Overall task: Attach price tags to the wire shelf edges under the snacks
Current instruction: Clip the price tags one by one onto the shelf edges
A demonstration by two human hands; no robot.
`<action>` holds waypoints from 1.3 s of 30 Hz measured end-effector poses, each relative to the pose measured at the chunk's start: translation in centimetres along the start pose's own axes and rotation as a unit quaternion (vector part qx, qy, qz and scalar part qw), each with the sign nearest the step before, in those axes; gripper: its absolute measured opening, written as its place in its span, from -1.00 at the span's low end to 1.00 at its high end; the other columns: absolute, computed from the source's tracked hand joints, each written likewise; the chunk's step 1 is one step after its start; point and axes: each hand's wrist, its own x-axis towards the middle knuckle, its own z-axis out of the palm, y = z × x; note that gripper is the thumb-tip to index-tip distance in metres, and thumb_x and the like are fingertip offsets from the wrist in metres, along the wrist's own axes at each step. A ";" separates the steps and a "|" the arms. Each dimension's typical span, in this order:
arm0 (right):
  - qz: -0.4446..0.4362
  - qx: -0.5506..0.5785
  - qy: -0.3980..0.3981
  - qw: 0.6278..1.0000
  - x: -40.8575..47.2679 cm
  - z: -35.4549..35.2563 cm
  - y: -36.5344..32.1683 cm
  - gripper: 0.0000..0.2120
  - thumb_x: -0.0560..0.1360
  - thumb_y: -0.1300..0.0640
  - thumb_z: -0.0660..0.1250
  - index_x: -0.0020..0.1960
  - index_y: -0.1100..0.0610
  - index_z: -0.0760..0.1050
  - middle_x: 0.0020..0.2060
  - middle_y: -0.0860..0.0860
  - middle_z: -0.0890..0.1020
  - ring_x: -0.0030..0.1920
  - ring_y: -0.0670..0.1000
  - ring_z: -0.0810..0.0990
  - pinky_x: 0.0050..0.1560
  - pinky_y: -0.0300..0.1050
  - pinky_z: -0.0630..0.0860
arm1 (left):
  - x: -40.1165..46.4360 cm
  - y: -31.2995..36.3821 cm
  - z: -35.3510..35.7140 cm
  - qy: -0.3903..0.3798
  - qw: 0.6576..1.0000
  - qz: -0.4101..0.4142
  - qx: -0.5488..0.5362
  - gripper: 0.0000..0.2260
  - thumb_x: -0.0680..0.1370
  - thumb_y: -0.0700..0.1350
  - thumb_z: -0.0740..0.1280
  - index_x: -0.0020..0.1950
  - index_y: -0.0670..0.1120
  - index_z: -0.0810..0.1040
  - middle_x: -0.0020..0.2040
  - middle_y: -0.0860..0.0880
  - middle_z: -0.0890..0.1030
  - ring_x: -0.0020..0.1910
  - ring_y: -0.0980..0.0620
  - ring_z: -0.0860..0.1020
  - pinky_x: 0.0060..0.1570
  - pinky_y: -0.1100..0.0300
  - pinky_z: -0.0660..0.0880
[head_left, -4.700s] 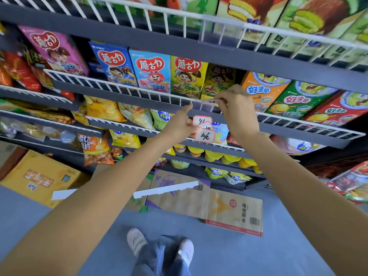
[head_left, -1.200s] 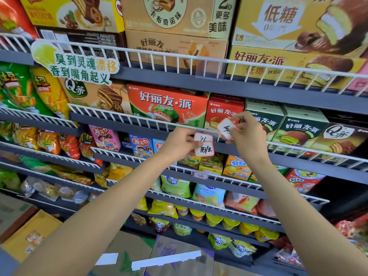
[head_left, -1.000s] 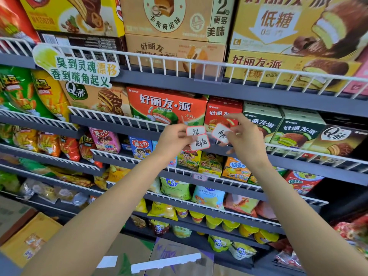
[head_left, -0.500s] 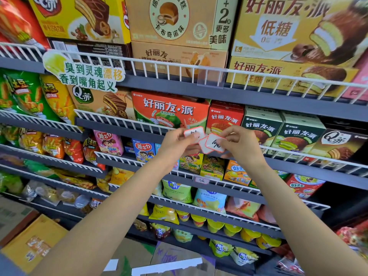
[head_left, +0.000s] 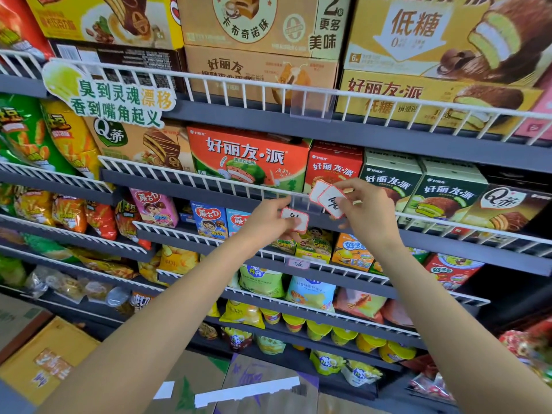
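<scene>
- The price tags are small white cards with red borders and handwritten marks. Two overlapping ones (head_left: 328,197) are up at the wire shelf edge (head_left: 209,178) of the second shelf, right by a clear plastic tag holder (head_left: 302,201) clipped to that rail.
- Right hand (head_left: 366,208) has those two tags pinched between thumb and fingertips, held just in front of the red pie box (head_left: 334,170).
- Left hand (head_left: 270,224) is a bit lower and to the left, gripping a third price tag (head_left: 294,220) with its fingers curled around it. That one sits just below the rail, touching or nearly touching the holder's lower edge, can't tell which.
- Behind the rail there's a big red-and-green watermelon pie box (head_left: 248,158), and to the right a couple of dark green pie boxes (head_left: 418,186).
- One shelf down, another clear holder with a tag already in it (head_left: 297,263) hangs on the wire edge, under small colourful snack boxes (head_left: 316,243).
- The top shelf has big yellow and tan cake boxes (head_left: 418,55) and another clear holder (head_left: 312,104) on its rail with nothing I can make out inside.
- A green and white cutout sign (head_left: 110,100) is stuck on the top rail at the left.
- Chip bags (head_left: 44,138) fill the left-side shelves, and yellow cups (head_left: 343,333) line the lower one.
- On the floor are flattened cardboard boxes (head_left: 44,360).
</scene>
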 end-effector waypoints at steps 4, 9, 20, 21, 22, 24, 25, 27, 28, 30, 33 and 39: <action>-0.046 -0.083 0.034 0.995 0.2 0.0 0.4 -0.83 0.50 0.27 0.27 -0.02 0.06 0.57 -0.23 0.07 0.68 -0.29 0.06 0.61 -0.37 -0.10 0.51 | 0.1 -0.8 -0.1 0.001 0.995 0.037 0.091 -0.43 0.57 -0.22 0.29 0.52 -0.13 0.13 0.34 -0.16 0.47 -0.25 -0.01 0.67 -0.07 0.19 0.58; -0.108 -0.152 0.036 0.982 0.4 0.5 0.4 -0.86 0.52 0.23 0.29 0.02 0.11 0.59 -0.13 0.07 0.65 -0.28 0.05 0.54 -0.24 -0.06 0.52 | -0.3 -1.4 -0.5 -0.002 0.983 0.054 0.175 -0.45 0.56 -0.21 0.29 0.51 -0.06 0.18 -0.10 -0.14 0.69 -0.29 0.16 0.66 -0.27 0.54 0.43; -0.205 -0.308 0.002 0.929 1.5 2.5 -0.8 -0.73 0.51 0.33 0.22 0.11 0.12 0.60 0.02 0.11 0.58 -0.06 0.19 0.57 -0.25 -0.08 0.45 | -0.6 -1.6 -1.8 -0.020 0.969 0.056 0.240 -0.46 0.55 -0.23 0.27 0.49 0.07 0.23 -0.27 -0.07 0.69 -0.40 0.23 0.62 -0.07 0.14 0.58; -0.206 -0.344 -0.011 0.916 1.6 2.5 -1.0 -0.71 0.49 0.35 0.22 0.10 0.12 0.59 0.03 0.10 0.57 -0.05 0.19 0.57 -0.28 -0.11 0.40 | -0.5 -1.6 -1.8 -0.022 0.971 0.056 0.233 -0.46 0.55 -0.23 0.27 0.49 0.08 0.23 -0.29 -0.05 0.68 -0.41 0.23 0.62 -0.10 0.21 0.57; -0.206 -0.371 -0.020 0.905 1.6 2.4 -1.2 -0.70 0.48 0.37 0.22 0.09 0.12 0.59 0.04 0.09 0.56 -0.04 0.19 0.57 -0.29 -0.12 0.36 | -0.5 -1.6 -1.8 -0.023 0.973 0.056 0.224 -0.46 0.55 -0.23 0.27 0.49 0.07 0.23 -0.32 -0.02 0.67 -0.42 0.24 0.61 -0.16 0.29 0.55; -0.205 -0.402 -0.031 0.892 1.7 2.2 -1.7 -0.70 0.46 0.40 0.22 0.08 0.13 0.58 0.02 0.09 0.55 -0.04 0.20 0.57 -0.29 -0.13 0.33 | -0.4 -1.5 -1.9 -0.025 0.975 0.056 0.212 -0.47 0.56 -0.23 0.27 0.49 0.06 0.24 -0.32 0.00 0.65 -0.45 0.26 0.60 -0.21 0.34 0.52; -0.203 -0.409 -0.038 0.889 1.8 2.0 -1.8 -0.69 0.46 0.41 0.22 0.07 0.13 0.58 0.01 0.10 0.53 -0.04 0.20 0.56 -0.28 -0.12 0.32 | -0.4 -1.5 -1.9 -0.025 0.975 0.056 0.215 -0.47 0.56 -0.23 0.27 0.49 0.06 0.24 -0.30 -0.01 0.66 -0.45 0.27 0.59 -0.18 0.30 0.53; -0.201 -0.421 -0.055 0.883 1.9 1.7 -2.1 -0.68 0.45 0.42 0.22 0.09 0.15 0.58 0.02 0.11 0.52 -0.02 0.20 0.56 -0.26 -0.09 0.34 | -0.3 -1.5 -1.9 -0.026 0.973 0.057 0.222 -0.46 0.55 -0.23 0.27 0.49 0.06 0.24 -0.24 -0.05 0.69 -0.45 0.29 0.59 -0.18 0.27 0.53; -0.199 -0.428 -0.063 0.879 1.9 1.6 -2.2 -0.67 0.46 0.43 0.21 0.11 0.16 0.57 0.04 0.12 0.51 0.00 0.20 0.55 -0.25 -0.07 0.38 | -0.3 -1.5 -1.9 -0.026 0.972 0.058 0.225 -0.47 0.55 -0.23 0.27 0.49 0.06 0.24 -0.22 -0.06 0.69 -0.46 0.30 0.58 -0.23 0.30 0.52; -0.196 -0.451 -0.080 0.867 1.8 1.7 -2.3 -0.64 0.46 0.45 0.20 0.16 0.20 0.55 0.07 0.13 0.49 0.04 0.21 0.54 -0.22 -0.02 0.42 | -0.3 -1.4 -1.9 -0.025 0.971 0.061 0.231 -0.47 0.55 -0.22 0.27 0.49 0.04 0.24 -0.20 -0.08 0.70 -0.47 0.33 0.56 -0.26 0.30 0.52; -0.197 -0.483 -0.100 0.847 1.3 1.8 -2.4 -0.60 0.45 0.46 0.19 0.22 0.19 0.50 0.05 0.12 0.45 0.01 0.22 0.55 -0.27 -0.03 0.34 | -0.1 -1.3 -2.0 -0.025 0.969 0.059 0.239 -0.48 0.55 -0.23 0.27 0.49 0.01 0.26 -0.28 -0.04 0.67 -0.47 0.32 0.57 -0.25 0.27 0.54; -0.208 -0.473 -0.093 0.851 0.4 1.1 -1.4 -0.48 0.43 0.47 0.19 0.33 0.13 0.36 0.03 0.13 0.48 -0.03 0.21 0.55 -0.33 -0.05 0.31 | 0.0 -1.2 -2.0 -0.019 0.967 0.057 0.246 -0.49 0.55 -0.22 0.28 0.48 0.01 0.27 -0.29 -0.02 0.66 -0.37 0.25 0.61 -0.07 0.12 0.58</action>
